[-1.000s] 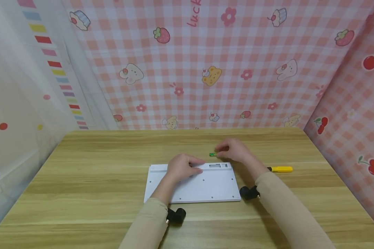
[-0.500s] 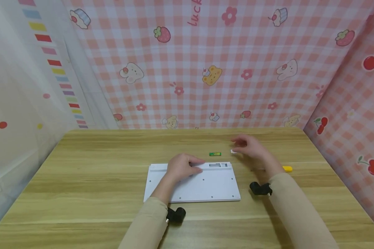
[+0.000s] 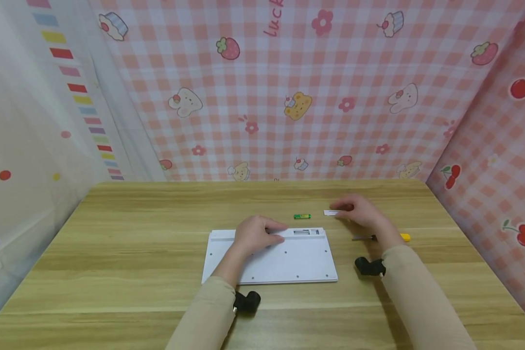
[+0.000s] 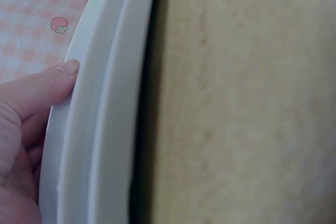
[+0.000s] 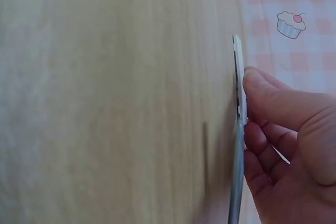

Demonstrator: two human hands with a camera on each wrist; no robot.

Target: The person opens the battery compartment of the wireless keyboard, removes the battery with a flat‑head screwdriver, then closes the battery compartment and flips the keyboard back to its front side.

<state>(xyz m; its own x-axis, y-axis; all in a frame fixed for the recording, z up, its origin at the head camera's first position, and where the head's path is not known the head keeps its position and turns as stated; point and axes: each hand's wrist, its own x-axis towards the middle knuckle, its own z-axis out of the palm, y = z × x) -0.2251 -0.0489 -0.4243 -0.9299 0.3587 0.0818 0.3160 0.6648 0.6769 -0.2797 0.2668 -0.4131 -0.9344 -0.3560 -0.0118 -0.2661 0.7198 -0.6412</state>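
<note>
A white keyboard [image 3: 310,262] lies on the table with its underside up. Near the right end of its raised far edge, the battery compartment [image 3: 301,232] is uncovered. My left hand [image 3: 254,236] grips that edge, its thumb [image 4: 65,72] against the white plastic. At the right, my right hand [image 3: 359,210] pinches a thin white battery cover [image 3: 330,213] that lies behind the keyboard's right corner. Seen from the right wrist, the thumb meets the cover [image 5: 240,77], with curled fingers beside it. A green battery [image 3: 302,217] lies between keyboard and cover.
A screwdriver with a yellow handle [image 3: 405,237] lies right of the keyboard, partly hidden under the right forearm; its metal shaft [image 5: 237,177] crosses the right wrist view. Checked cloth [image 3: 245,73] hangs along the table's back edge [image 3: 201,183].
My right hand has left the green battery on the table and moved right to the white battery cover, closing its fingers there. The left hand and keyboard hold still.
</note>
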